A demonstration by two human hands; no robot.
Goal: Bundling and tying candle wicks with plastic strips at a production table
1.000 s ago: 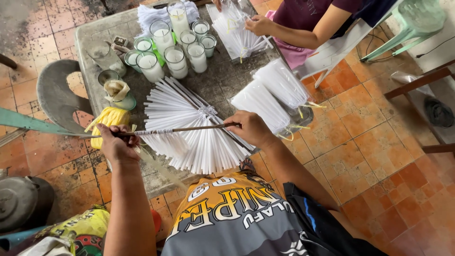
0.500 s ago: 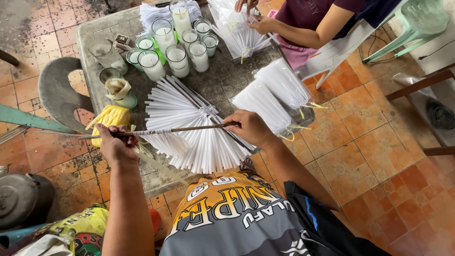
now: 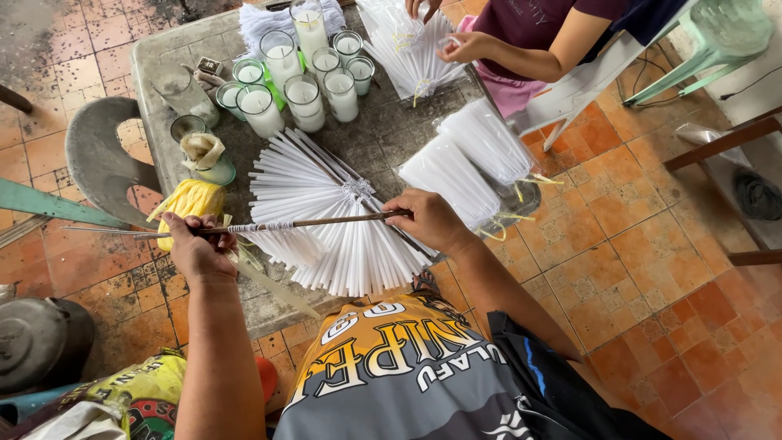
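Note:
My left hand (image 3: 195, 246) grips the left part of a long thin dark rod (image 3: 326, 222), which has a band of white string wound on it. My right hand (image 3: 430, 220) pinches the rod's right end. The rod lies level above a fan of thin white candles (image 3: 326, 220) spread on the grey stone table (image 3: 391, 134). A metal pin sticks out of the rod to the left, past my left hand.
Glass jars of white wax (image 3: 305, 98) stand at the table's far side. Bagged white candle bundles (image 3: 468, 159) lie to the right. A yellow bag (image 3: 189, 202) and a cup (image 3: 202, 155) sit at left. Another person (image 3: 538, 41) handles candles across the table. A green chair (image 3: 709, 41) stands at the far right.
None of the rod, hands or candles has visibly moved. The other person's hands have shifted slightly over their candle bundle.

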